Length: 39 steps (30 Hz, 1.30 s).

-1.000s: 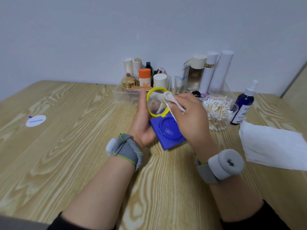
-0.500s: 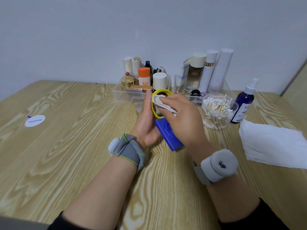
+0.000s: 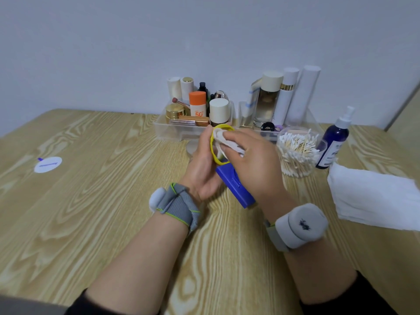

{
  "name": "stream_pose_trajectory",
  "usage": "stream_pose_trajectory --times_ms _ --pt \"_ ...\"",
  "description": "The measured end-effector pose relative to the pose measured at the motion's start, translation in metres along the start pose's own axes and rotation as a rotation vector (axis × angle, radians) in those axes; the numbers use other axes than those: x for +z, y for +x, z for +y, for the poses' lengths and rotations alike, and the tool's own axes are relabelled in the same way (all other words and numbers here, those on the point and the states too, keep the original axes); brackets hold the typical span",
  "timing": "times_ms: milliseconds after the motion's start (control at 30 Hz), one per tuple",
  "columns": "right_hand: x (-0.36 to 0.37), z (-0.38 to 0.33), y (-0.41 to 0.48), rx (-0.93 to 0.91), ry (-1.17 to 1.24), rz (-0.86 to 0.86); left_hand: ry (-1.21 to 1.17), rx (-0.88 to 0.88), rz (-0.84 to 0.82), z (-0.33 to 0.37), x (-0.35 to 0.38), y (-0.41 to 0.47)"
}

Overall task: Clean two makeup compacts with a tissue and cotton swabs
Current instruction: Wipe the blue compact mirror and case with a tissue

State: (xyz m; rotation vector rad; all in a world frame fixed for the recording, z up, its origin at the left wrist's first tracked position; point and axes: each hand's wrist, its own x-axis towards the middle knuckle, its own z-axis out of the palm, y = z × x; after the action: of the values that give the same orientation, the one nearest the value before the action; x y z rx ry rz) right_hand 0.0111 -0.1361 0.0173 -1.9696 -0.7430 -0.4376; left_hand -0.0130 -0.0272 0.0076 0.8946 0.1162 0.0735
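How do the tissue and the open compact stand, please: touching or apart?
Touching: head view shows the right hand pressing tissue against the yellow-rimmed compact.

Grey wristbands (image 3: pixel 179 206) carry white pods (image 3: pixel 302 223); black sleeves (image 3: pixel 354 298)

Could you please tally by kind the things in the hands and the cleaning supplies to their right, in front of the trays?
compact, in the left hand: 1
tissues: 2, a wad in the right hand and a folded tissue lying flat
swab jar: 1
spray bottle: 1
Total: 5
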Motion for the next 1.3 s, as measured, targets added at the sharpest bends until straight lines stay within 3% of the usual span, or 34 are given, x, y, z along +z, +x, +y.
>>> stream_pose_trajectory --times_ms 167,600,933,1300 --pt "0.0 -0.003 0.0 -0.028 -0.004 -0.067 -0.012 -0.024 -0.022 0.0 -0.001 0.0" --pt "-0.008 0.003 0.003 0.079 -0.083 0.056 -0.007 0.036 -0.022 -0.002 0.002 -0.001" --pt "-0.002 -0.007 0.001 -0.007 -0.034 -0.113 -0.056 0.018 -0.026 -0.002 -0.006 0.006" --pt "-0.004 0.006 0.005 0.109 -0.132 0.054 0.0 0.042 0.031 -0.003 -0.003 0.006"
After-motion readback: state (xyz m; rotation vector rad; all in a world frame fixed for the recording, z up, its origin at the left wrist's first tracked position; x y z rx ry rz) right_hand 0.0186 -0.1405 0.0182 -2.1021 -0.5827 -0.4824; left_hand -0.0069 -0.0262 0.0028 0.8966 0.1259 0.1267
